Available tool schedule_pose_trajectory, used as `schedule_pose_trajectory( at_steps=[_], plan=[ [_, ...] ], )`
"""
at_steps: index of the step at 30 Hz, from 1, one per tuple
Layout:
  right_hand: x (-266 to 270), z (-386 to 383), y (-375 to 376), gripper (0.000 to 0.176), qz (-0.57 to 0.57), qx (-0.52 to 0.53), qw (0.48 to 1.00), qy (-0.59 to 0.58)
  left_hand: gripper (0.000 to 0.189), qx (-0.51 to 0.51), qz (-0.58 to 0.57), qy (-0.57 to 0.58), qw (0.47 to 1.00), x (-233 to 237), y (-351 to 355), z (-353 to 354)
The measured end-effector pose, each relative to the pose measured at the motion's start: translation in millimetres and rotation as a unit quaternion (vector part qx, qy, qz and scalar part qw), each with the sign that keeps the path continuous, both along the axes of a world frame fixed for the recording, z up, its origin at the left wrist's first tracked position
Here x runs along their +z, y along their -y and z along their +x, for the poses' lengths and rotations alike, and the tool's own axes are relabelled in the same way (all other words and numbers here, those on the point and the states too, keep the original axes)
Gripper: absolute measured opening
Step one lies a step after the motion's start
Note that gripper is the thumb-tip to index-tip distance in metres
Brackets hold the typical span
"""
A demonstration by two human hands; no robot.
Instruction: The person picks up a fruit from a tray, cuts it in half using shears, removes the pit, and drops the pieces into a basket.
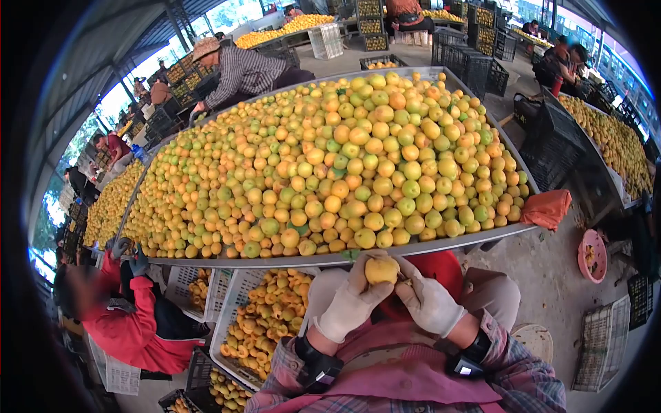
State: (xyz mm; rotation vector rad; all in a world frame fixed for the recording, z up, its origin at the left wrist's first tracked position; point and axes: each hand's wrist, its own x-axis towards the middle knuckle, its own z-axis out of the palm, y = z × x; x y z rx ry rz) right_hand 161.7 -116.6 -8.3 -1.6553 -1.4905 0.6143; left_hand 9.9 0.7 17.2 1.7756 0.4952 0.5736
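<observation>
A yellow apricot (pixel 381 270) is held up in front of my chest. My left hand (pixel 352 300), in a white glove, is closed around it from the left side. My right hand (pixel 431 303), also gloved in white, is close against the fruit's right side with its fingers pinched together. Something small and dark shows at those fingertips, but its kind is too small to tell. Just beyond my hands, a large metal-rimmed table (pixel 275 262) carries a heap of whole yellow, orange and greenish apricots (pixel 323 165).
To my left stands a white crate (pixel 237 283) of split apricots. A person in a red jacket (pixel 141 323) sits beyond it. A red bag (pixel 547 209) lies at the table's right corner. A pink basin (pixel 592 255) and a pale crate (pixel 601 344) stand on the floor at right.
</observation>
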Motion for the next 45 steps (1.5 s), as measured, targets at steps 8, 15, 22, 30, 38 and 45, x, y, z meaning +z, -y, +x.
schedule_pose_trajectory(
  at_steps=[8,15,22,30,38,45],
  plan=[
    [-5,-6,-11,0.059,0.100,-0.044,0.993,-0.048,0.043,0.017,-0.372,0.199,0.906,-12,19,17],
    [10,4,-10,0.058,0.116,0.018,0.993,-0.031,0.042,0.087,-0.013,0.021,0.996,16,10,8],
    [15,0,-8,0.059,0.111,0.014,0.994,0.004,0.047,0.020,-0.071,0.001,0.997,8,3,1],
    [14,-3,-9,0.060,0.103,-0.014,0.994,0.026,0.050,0.066,-0.046,0.045,0.996,18,11,5],
    [10,-10,-15,0.061,0.189,-0.032,0.981,0.015,0.040,0.051,-0.203,0.092,0.974,22,22,8],
    [17,-4,-9,0.062,0.142,-0.031,0.989,0.014,0.039,0.050,-0.133,0.006,0.990,35,21,7]
  ],
)
